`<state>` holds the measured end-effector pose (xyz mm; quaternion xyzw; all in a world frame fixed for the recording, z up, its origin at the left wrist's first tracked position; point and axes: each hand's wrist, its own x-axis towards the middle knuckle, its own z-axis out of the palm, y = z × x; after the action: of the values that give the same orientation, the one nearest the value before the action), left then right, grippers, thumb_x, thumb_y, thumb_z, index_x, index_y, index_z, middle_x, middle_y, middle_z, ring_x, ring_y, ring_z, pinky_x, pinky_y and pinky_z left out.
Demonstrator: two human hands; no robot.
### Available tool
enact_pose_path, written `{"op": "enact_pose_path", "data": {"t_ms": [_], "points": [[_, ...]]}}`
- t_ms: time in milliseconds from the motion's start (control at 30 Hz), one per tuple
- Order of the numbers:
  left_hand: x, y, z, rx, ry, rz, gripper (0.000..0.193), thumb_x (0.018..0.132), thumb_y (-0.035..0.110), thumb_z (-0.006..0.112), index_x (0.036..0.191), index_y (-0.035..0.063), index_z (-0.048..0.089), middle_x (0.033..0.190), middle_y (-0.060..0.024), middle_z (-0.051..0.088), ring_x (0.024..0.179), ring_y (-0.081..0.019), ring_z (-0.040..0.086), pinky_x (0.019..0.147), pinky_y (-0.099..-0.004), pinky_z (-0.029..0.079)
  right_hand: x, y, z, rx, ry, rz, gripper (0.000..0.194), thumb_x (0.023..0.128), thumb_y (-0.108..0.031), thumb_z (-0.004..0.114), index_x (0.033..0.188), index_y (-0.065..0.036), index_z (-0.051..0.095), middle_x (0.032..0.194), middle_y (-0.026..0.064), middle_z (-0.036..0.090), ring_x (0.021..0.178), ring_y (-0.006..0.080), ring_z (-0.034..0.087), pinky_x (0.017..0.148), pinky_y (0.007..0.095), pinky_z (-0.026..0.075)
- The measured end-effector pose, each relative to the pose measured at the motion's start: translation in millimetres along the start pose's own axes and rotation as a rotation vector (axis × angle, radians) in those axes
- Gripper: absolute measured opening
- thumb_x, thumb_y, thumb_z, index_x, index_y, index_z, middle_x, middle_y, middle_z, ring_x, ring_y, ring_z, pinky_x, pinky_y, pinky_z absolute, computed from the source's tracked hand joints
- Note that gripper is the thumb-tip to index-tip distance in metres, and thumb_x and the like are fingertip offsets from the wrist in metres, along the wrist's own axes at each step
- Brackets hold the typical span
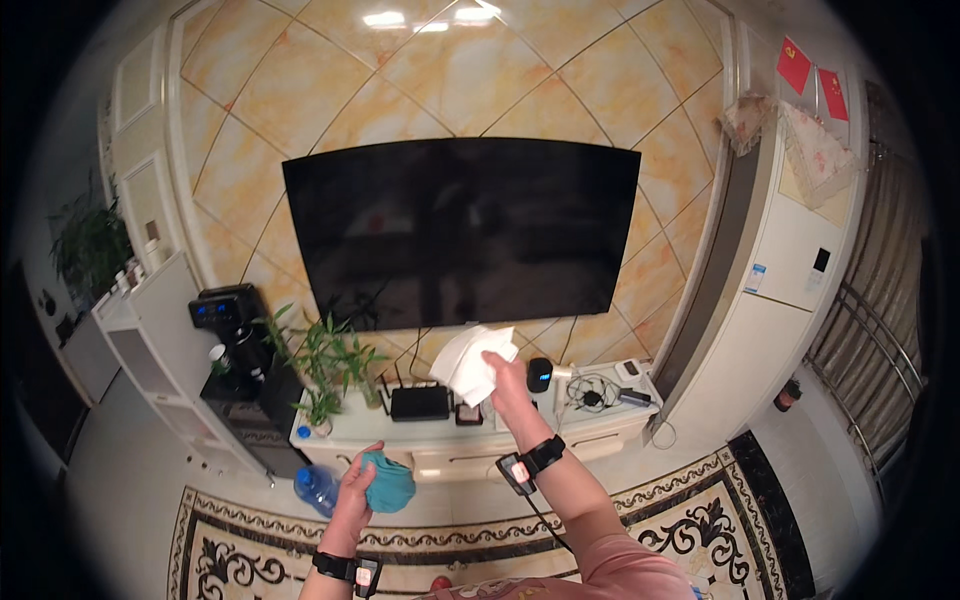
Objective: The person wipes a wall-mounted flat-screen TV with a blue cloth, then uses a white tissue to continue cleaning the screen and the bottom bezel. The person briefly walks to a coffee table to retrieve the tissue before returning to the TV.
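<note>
My right hand (507, 379) is raised in front of the TV cabinet, its fingers closed on a folded white cloth or paper (471, 364) that fans out to the left. Lower and to the left, my left hand (356, 484) grips a bunched teal cloth (389, 484) between thumb and fingers. A large black television (461, 232) hangs on the tiled wall beyond both hands. The white cloth partly covers the view of the cabinet top (352, 427). Each wrist wears a black strap with a small device.
On the cabinet stand potted bamboo plants (322, 367), a black router (420, 403), a small black clock (539, 375) and a coiled cable (592, 396). A blue-capped water bottle (316, 489) stands on the floor at left, near a black water dispenser (232, 337). A tall white cabinet (765, 277) is at right.
</note>
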<state>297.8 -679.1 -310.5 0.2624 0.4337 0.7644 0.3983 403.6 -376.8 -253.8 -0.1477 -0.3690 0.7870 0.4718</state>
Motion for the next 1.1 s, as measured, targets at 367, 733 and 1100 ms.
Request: {"op": "enact_pose_path", "data": {"t_ms": [367,733,1100], "points": [[188.9,54.8,-50.7,-0.042,0.062,0.207,0.040,0.098,0.028,0.053,0.131,0.0049,0.049,0.132,-0.0090,0.054,0.106,-0.0211,0.059,0.092,-0.0376,0.049,243.2,-51.8,18.4,-0.871,0.458,-1.011,0.032,0.081,-0.010,0.065,0.108,0.003,0.055,0.093,0.0174,0.065,0.087,0.0335,0.064,0.084,0.0368,0.048],[372.2,33.2,-0.8,-0.001,0.205,0.245,0.040,0.097,0.027,0.055,0.130,0.0045,0.050,0.129,-0.0098,0.057,0.107,-0.0211,0.059,0.093,-0.0376,0.049,508.6,-132.1,4.3,-0.836,0.312,-1.407,0.026,0.076,-0.005,0.072,0.096,0.003,0.057,0.131,0.0207,0.048,0.123,0.0388,0.046,0.103,0.0415,0.038],[478.0,26.7,16.7,0.054,0.166,0.231,0.045,0.094,0.032,0.059,0.129,0.0049,0.049,0.131,-0.0144,0.056,0.107,-0.0229,0.060,0.094,-0.0382,0.049,598.3,-95.4,-17.1,-1.212,0.203,-1.651,0.034,0.073,0.002,0.061,0.107,0.007,0.061,0.111,0.0265,0.057,0.118,0.0503,0.046,0.107,0.0567,0.032]]}}
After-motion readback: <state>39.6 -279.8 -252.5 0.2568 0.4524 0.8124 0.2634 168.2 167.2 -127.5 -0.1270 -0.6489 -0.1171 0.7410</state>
